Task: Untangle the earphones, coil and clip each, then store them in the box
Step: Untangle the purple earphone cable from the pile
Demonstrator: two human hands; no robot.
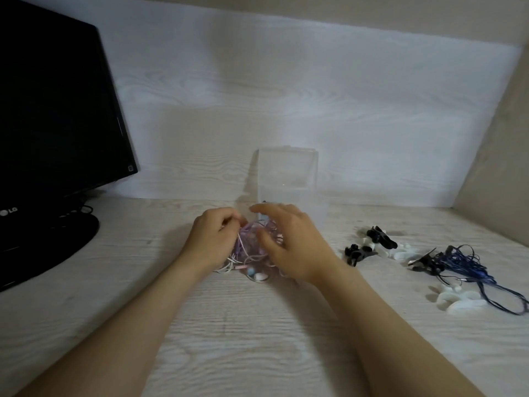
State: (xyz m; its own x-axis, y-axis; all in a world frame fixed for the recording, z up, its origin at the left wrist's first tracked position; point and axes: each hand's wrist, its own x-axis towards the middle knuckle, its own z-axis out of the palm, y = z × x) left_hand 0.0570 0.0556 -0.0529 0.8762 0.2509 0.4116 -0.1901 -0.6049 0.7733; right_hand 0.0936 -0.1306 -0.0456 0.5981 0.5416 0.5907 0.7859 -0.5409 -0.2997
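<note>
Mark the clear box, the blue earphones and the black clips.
clear box point(286, 173), head view, upright clear face.
blue earphones point(469, 267), head view, middle of the cable tangle.
black clips point(382, 238), head view, body of the rear clip.

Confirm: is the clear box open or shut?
Open. The clear box has its lid standing upright behind the tangled earphones. The right hand hides part of the base, so its contents cannot be told.

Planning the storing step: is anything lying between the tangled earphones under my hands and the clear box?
Nothing visible does. The clear box stands right behind the tangled earphones; only the right hand overlaps it. The clips lie off to the right.
</note>
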